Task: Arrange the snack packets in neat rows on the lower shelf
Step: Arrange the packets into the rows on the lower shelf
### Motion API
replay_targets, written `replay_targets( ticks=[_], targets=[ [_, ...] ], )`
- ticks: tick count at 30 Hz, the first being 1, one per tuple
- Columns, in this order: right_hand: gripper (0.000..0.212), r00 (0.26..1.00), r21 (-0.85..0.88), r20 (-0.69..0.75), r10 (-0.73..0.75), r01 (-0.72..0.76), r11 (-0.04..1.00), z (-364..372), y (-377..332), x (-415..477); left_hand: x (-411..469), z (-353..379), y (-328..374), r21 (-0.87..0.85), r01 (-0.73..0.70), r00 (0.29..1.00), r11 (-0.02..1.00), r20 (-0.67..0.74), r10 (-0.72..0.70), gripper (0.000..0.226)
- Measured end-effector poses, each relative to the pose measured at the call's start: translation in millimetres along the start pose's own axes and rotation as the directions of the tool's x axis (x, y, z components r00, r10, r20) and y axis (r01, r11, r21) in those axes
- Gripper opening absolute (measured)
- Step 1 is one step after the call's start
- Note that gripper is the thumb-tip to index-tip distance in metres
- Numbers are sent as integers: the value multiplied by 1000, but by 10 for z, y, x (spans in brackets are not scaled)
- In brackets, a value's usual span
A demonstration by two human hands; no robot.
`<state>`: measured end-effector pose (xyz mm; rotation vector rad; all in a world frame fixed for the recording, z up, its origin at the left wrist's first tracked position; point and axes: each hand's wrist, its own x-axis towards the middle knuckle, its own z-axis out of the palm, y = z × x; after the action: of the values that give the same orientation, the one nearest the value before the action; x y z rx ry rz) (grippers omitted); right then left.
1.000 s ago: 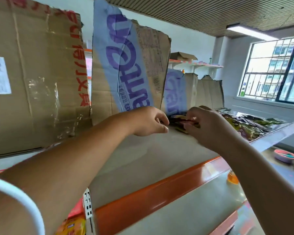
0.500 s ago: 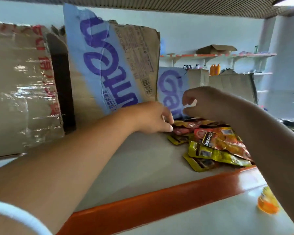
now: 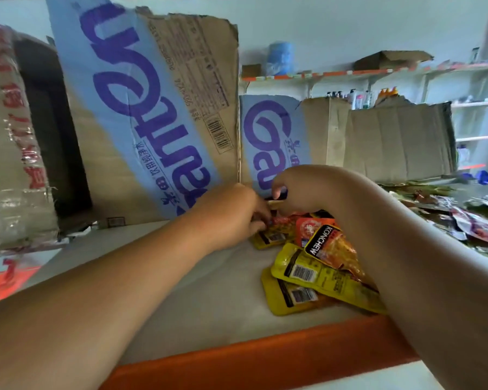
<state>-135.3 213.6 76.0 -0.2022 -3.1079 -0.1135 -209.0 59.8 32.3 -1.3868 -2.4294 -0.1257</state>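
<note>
We judge snack packets [image 3: 307, 266] light, soft, slick foil; best pinched at flat sealed edge; loose pile lies on shelf [image 3: 195, 291] under our hands; we count three yellow, two orange, more hidden; left hand [image 3: 234, 215] pinches rear yellow packet [image 3: 268, 237]; right hand [image 3: 302, 190] curled, we cannot tell on what.

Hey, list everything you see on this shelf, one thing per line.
Yellow and orange foil snack packets: several, overlapping heap, centre-right.
Green and dark loose packets: many, scattered far right.
Blue-banded cardboard boxes: two, purple lettering, standing behind.
Plain brown cardboard panel: one, back right.
Taped cardboard box with red lettering: one, far left.
White shelf with orange front edge: one, under everything.
Left hand: one, fingers curled on rear packets.
Right hand: one, curled above heap, hold unclear.
</note>
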Motion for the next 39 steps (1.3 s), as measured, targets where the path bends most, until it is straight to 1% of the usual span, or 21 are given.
replay_targets(
  ticks=[2, 4, 6, 7, 9, 12, 13, 15, 17, 18, 20, 21, 24, 26, 28, 30, 32, 36, 39],
  targets=[
    [38, 1000, -7, -21, -11, 10, 1000, -8, 2, -3, -6, -23, -34, -47, -31, 998, 998, -52, 29, 19],
    [30, 998, -5, -57, -18, 18, 1000, -16, 1, 16, -8, -59, -56, -107, -51, 996, 993, -82, 42, 16],
    [24, 994, 37, -111, -16, 20, 999, -24, 22, 28, -19, -120, -86, -187, -61, 992, 981, -118, 39, 10],
    [20, 988, 78, -154, -11, 24, 997, -25, 44, 34, -33, -164, -111, -239, -48, 991, 970, -134, 16, 8],
    [11, 964, 208, -268, 0, 58, 976, -25, 95, 52, -59, -270, -169, -340, -2, 983, 940, -174, -61, 16],
    [18, 920, 404, -391, 34, 138, 904, -23, 134, 74, -90, -442, -292, -510, 64, 955, 858, -217, -201, 16],
    [18, 907, 434, -419, 46, 156, 887, -34, 130, 71, -92, -486, -339, -559, 100, 943, 823, -212, -258, 18],
    [21, 893, 466, -444, 67, 166, 869, -45, 128, 61, -91, -532, -431, -607, 210, 915, 766, -154, -373, 21],
    [23, 896, 472, -439, 67, 166, 866, -40, 126, 61, -110, -528, -517, -602, 349, 891, 718, -24, -454, 21],
    [25, 898, 471, -435, 62, 168, 866, -41, 125, 60, -130, -517, -553, -577, 412, 882, 705, 58, -468, 20],
    [30, 904, 469, -425, 47, 175, 866, -42, 119, 47, -160, -487, -618, -505, 491, 865, 710, 180, -469, 17],
    [31, 906, 469, -421, 34, 186, 863, -45, 115, 32, -172, -478, -643, -479, 506, 859, 717, 204, -470, 17],
    [29, 904, 487, -425, -38, 264, 833, -51, 96, -13, -174, -486, -683, -471, 486, 870, 736, 182, -458, 17],
    [28, 899, 486, -425, -101, 321, 813, -42, 72, -30, -187, -482, -680, -485, 462, 884, 743, 187, -428, 21],
    [26, 894, 454, -418, -162, 360, 815, -26, 42, -32, -204, -460, -693, -508, 440, 897, 741, 202, -394, 26],
    [26, 882, 446, -427, -201, 399, 801, -12, 15, -22, -215, -448, -711, -515, 412, 910, 752, 191, -368, 36],
    [27, 866, 452, -443, -233, 440, 776, -11, 1, -19, -212, -443, -732, -510, 423, 904, 749, 178, -389, 47],
    [24, 878, 400, -367, -306, 446, 801, 8, -27, -39, -253, -466, -710, -468, 486, 874, 738, 256, -414, 38],
    [24, 889, 401, -323, -324, 438, 805, 26, -54, -55, -274, -504, -641, -439, 501, 864, 746, 298, -406, 20]
  ],
)
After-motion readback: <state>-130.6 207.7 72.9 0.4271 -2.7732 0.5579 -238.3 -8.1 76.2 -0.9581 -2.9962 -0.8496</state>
